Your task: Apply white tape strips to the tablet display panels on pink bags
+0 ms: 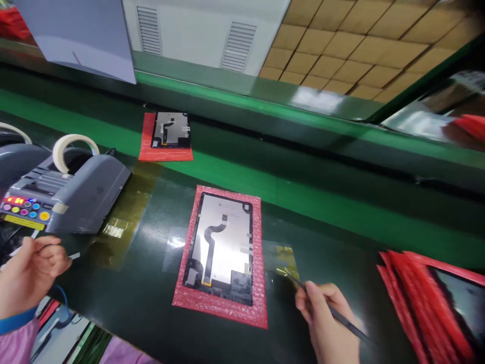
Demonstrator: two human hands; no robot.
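Note:
My right hand (331, 308) holds dark tweezers (337, 316) between thumb and fingers, their tips over a yellowish film patch (287, 258) on the bench. With curled fingers, my left hand (36, 265) is at the front of a grey tape dispenser (98, 189); a short white strip of tape (75, 256) sticks out past its fingers. Between both hands lies a tablet screen panel (223, 247), silvery back up, with a dark curved flex cable (209, 247) on it. Under the panel is a red bubble-wrap sheet (182, 298). Neither hand touches the panel.
A second panel (176, 131) rests on a red bubble bag (146, 146) farther back. Several red bags (413, 303) with a dark screen are stacked at right. A cream tape roll (60, 154) sits in the dispenser. Cardboard boxes (341, 45) stand beyond the bench.

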